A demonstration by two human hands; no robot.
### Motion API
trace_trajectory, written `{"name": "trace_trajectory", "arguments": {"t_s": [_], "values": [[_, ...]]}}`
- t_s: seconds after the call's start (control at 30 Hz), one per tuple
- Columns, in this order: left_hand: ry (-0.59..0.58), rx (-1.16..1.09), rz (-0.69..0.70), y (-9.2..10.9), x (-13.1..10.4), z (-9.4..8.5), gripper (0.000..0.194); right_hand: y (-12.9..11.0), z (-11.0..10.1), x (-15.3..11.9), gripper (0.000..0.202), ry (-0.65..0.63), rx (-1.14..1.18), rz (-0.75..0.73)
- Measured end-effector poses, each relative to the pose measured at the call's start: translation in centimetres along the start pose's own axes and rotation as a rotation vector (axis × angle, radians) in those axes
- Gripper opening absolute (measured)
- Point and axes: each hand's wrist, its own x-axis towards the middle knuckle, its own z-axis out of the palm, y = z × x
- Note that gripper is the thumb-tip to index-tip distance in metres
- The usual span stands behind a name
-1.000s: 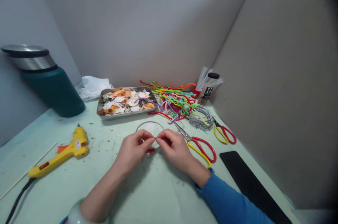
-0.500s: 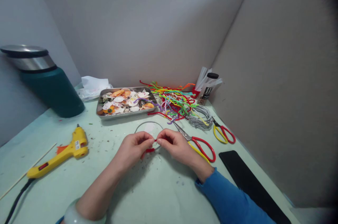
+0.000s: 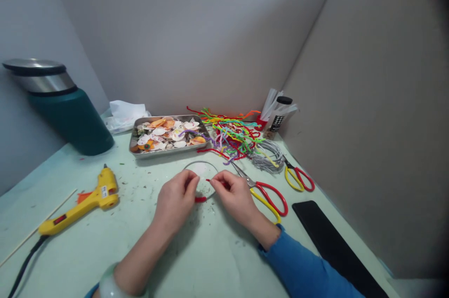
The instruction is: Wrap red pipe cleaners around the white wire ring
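Note:
A thin grey wire ring (image 3: 200, 162) lies on the table, with a red wrapped stretch (image 3: 200, 199) on its near side. My right hand (image 3: 235, 193) pinches a red strand (image 3: 208, 180), whose short tip points left from the fingers over the ring. My left hand (image 3: 176, 197) is just left of it, over the ring's left side, thumb and forefinger pressed together; what they hold, if anything, is too small to make out. A small gap separates the two hands.
Behind the ring are a metal tray (image 3: 168, 151) of shells, colourful pipe cleaners (image 3: 231, 132) and coiled wire (image 3: 268, 157). Scissors (image 3: 268, 192) lie beside my right hand, smaller scissors (image 3: 300, 177) farther right. A yellow glue gun (image 3: 84, 204) and green bottle (image 3: 75, 120) stand left.
My hands have moved slightly apart from where their fingertips met. The red strand's tip now shows at my right fingertips, and the red wrapping on the ring is still in place.

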Motion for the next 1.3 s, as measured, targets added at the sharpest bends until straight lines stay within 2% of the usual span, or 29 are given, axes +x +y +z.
{"name": "trace_trajectory", "arguments": {"t_s": [0.03, 0.1, 0.2, 0.27, 0.37, 0.43, 0.53, 0.7, 0.87, 1.03, 1.3], "values": [[0.024, 0.049, 0.026, -0.1, 0.2, -0.2, 0.021, 0.1, 0.0, 0.1, 0.017, 0.027, 0.004, 0.019], [-0.020, 0.166, 0.148, -0.3, 0.3, -0.5, 0.017, 0.2, -0.1, 0.3, 0.018, 0.076, 0.014, 0.045], [-0.208, 0.333, 0.291, -0.2, -0.1, -0.1, 0.010, 0.6, -0.1, 0.4, 0.019, 0.113, 0.034, 0.046], [-0.264, 0.413, 0.320, -0.1, -0.4, 0.4, 0.010, 0.8, 0.0, 0.4, 0.019, 0.120, 0.046, 0.031], [-0.242, 0.423, 0.312, 0.0, -0.5, 0.7, 0.017, 0.9, 0.0, 0.3, 0.019, 0.132, 0.075, 0.008], [-0.185, 0.341, 0.269, 0.0, -0.3, 0.4, 0.019, 0.8, -0.1, 0.2, 0.018, 0.143, 0.102, -0.012], [-0.124, 0.049, 0.148, 0.2, 0.1, -0.2, 0.018, 0.5, -0.2, -0.1, 0.016, 0.162, 0.133, -0.060], [-0.241, -0.554, -0.003, 0.4, 0.4, -0.7, 0.017, 0.1, -0.2, -0.5, 0.012, 0.169, 0.119, -0.147], [-0.308, -0.875, -0.119, 0.4, 0.3, -0.7, 0.015, -0.4, -0.4, -0.9, 0.007, 0.169, 0.104, -0.227], [-0.319, -1.005, -0.158, 1.0, -0.1, -0.7, 0.016, -1.0, -0.5, -1.2, 0.006, 0.210, 0.090, -0.309], [-0.280, -0.876, -0.117, 1.8, -0.5, -0.5, 0.011, -1.0, -0.4, -1.4, 0.011, 0.245, 0.045, -0.360]]}}
